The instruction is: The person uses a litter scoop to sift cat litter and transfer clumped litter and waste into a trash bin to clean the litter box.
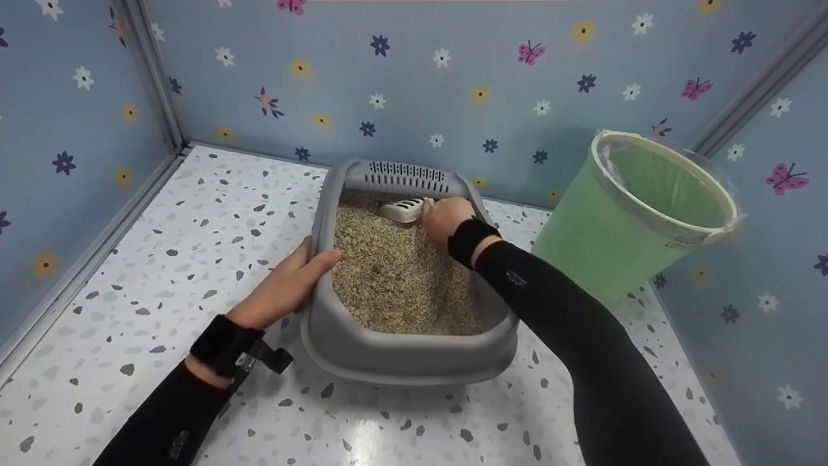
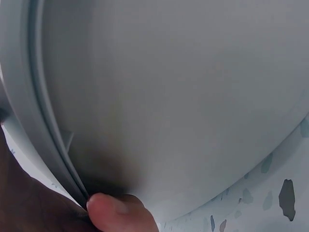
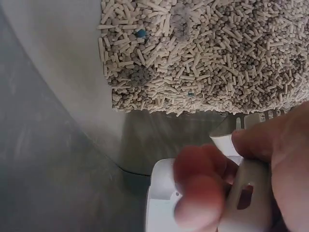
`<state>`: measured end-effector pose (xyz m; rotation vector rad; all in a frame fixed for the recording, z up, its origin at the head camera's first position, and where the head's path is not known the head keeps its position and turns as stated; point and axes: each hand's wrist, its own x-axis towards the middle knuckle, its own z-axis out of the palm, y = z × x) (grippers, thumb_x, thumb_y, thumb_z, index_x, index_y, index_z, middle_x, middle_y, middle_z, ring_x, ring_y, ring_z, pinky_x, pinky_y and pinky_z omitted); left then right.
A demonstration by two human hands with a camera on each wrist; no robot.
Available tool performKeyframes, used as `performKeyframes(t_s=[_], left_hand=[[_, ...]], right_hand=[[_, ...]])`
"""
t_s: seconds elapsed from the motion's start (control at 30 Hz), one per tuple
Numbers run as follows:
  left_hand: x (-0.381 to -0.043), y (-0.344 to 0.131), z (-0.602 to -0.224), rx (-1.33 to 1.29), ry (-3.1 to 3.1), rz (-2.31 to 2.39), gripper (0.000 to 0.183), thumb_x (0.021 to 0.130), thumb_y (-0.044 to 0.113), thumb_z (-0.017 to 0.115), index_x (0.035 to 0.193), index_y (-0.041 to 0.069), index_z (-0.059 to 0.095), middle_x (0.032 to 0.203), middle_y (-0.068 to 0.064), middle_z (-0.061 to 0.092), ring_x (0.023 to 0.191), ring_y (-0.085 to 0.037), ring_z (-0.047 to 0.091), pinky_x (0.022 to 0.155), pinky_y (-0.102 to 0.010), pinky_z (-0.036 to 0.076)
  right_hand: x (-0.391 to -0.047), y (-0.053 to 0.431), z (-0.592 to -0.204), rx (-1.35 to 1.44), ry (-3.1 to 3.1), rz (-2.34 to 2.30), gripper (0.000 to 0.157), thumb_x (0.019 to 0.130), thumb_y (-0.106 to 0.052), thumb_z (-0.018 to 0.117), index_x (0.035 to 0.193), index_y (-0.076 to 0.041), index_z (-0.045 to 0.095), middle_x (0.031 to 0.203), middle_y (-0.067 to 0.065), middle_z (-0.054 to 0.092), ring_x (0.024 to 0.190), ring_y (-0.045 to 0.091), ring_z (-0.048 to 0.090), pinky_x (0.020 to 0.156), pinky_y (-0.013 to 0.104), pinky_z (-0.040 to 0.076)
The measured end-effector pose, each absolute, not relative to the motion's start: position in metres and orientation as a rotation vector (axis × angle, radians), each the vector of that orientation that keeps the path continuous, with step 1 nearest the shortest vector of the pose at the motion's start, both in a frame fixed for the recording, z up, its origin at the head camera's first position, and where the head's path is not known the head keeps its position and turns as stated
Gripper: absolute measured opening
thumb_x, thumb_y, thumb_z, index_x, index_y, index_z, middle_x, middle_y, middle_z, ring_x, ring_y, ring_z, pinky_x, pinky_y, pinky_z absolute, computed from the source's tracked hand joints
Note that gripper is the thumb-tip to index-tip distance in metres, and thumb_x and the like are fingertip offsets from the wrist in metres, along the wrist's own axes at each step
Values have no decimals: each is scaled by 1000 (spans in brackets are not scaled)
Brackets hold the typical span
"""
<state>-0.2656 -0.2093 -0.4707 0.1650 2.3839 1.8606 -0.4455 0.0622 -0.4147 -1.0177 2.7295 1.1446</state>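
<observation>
A grey litter box point(image 1: 414, 356) stands on the floor, with tan pellet litter point(image 1: 381, 291) inside. My left hand point(image 1: 288, 285) grips its left rim, thumb over the top; the left wrist view shows a fingertip point(image 2: 120, 212) under the lip against the outer wall. Toward the back of the box, my right hand point(image 1: 446, 219) holds a pale slotted litter scoop point(image 1: 402, 210) by its handle. Fingers curl round that handle point(image 3: 248, 193) in the right wrist view, hiding part of it. Greyish clumps point(image 3: 140, 76) lie among the pellets there.
A green bin point(image 1: 582, 239) with a clear plastic liner stands to the right of the box, beyond my right forearm. Blue panels point(image 1: 427, 97) with flowers and butterflies enclose the back and both sides. The floor point(image 1: 174, 259) is white with grey specks.
</observation>
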Motion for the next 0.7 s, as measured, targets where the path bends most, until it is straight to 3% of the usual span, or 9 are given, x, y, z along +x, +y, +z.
performKeyframes(t_s=[0.1, 0.17, 0.27, 0.4, 0.57, 0.63, 0.7], left_hand=[[-265, -209, -470, 165, 2376, 1862, 86, 113, 65, 53, 177, 17, 24, 124, -24, 56, 98, -34, 66, 83, -47, 61], [-264, -209, -470, 159, 2375, 1861, 86, 113, 65, 53, 178, 18, 23, 122, -23, 56, 96, -33, 66, 82, -47, 61], [-264, -209, -470, 166, 2370, 1868, 85, 113, 64, 53, 177, 16, 24, 118, -22, 55, 94, -33, 66, 82, -47, 61], [-266, -210, -470, 179, 2365, 1877, 81, 114, 62, 53, 174, 14, 29, 116, -21, 56, 91, -32, 67, 80, -47, 61], [-265, -212, -470, 175, 2375, 1872, 81, 114, 63, 53, 174, 15, 30, 125, -23, 57, 95, -32, 66, 81, -42, 60], [-265, -211, -471, 171, 2369, 1867, 80, 113, 65, 53, 173, 16, 32, 116, -19, 58, 86, -27, 64, 74, -37, 58], [-265, -210, -471, 160, 2359, 1861, 79, 112, 68, 54, 170, 17, 35, 100, -12, 56, 72, -21, 56, 63, -33, 53]], right_hand=[[-445, 61, -414, -969, 2717, 1126, 37, 118, -11, 47, 144, 4, 69, 73, 7, 62, 55, 19, 41, 62, 42, 62], [-444, 60, -413, -934, 2720, 1094, 29, 117, -9, 49, 115, 0, 76, 70, 5, 54, 57, 18, 42, 55, 40, 55], [-443, 61, -409, -847, 2720, 1063, 37, 115, -10, 53, 79, -10, 61, 67, 1, 44, 59, 17, 42, 48, 38, 41], [-440, 64, -396, -751, 2704, 1032, 45, 116, -12, 54, 71, -14, 47, 66, -2, 42, 60, 15, 39, 48, 34, 33], [-435, 67, -369, -761, 2698, 873, 46, 114, -10, 54, 69, -14, 49, 66, 0, 47, 61, 16, 41, 56, 39, 47], [-434, 69, -357, -755, 2659, 791, 48, 114, -10, 52, 67, -16, 47, 65, -1, 45, 62, 17, 40, 61, 43, 48], [-435, 73, -346, -740, 2603, 722, 49, 113, -9, 51, 66, -18, 41, 63, -2, 37, 62, 17, 32, 61, 41, 43]])
